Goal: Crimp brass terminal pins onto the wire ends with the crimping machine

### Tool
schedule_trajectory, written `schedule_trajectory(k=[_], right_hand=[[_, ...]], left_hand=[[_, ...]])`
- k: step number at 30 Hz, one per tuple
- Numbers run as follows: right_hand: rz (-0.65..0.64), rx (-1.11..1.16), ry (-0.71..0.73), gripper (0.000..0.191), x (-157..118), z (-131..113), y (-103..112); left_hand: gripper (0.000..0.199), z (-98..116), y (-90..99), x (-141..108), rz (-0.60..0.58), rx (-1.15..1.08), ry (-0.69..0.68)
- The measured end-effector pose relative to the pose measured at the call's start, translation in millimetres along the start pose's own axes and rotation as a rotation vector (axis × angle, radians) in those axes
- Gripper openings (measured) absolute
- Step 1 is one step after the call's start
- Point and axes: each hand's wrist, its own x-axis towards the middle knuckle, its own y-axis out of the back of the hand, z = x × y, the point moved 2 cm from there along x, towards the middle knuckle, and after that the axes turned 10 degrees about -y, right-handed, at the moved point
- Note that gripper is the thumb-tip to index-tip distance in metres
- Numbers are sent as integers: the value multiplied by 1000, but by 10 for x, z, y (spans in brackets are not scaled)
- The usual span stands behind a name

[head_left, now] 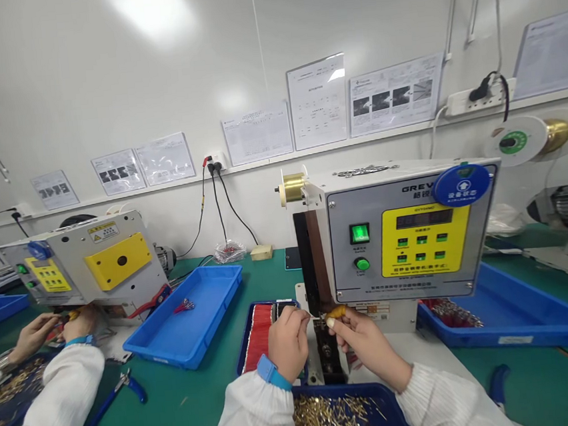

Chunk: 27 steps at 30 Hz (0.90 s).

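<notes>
The left hand [289, 340] and right hand [359, 336] met at the upright dark tooling [328, 354] of a machine [402, 242] on the desk [206, 398], long axis vertical — each grip drawn together, any held piece too small to tell — probably for steadiness, while gold-coloured pins [329, 423], pointing every way, lay near for easy reach.

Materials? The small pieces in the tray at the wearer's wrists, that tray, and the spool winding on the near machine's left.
Small pieces: likely metal, brass or gold-plated; yellow, with bright glints.
Tray: probably moulded plastic; one even dark blue, rounded corner.
Spool winding: apparently metal, brass- or copper-toned; glossy highlights. Exact alloy can't be told.
</notes>
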Motion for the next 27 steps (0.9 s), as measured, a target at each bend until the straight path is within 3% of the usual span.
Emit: schedule_trajectory(k=[27], right_hand=[[8, -9, -15, 46, -31, -68, -9]], left_hand=[[21, -2, 0, -2, -6, -8, 6]])
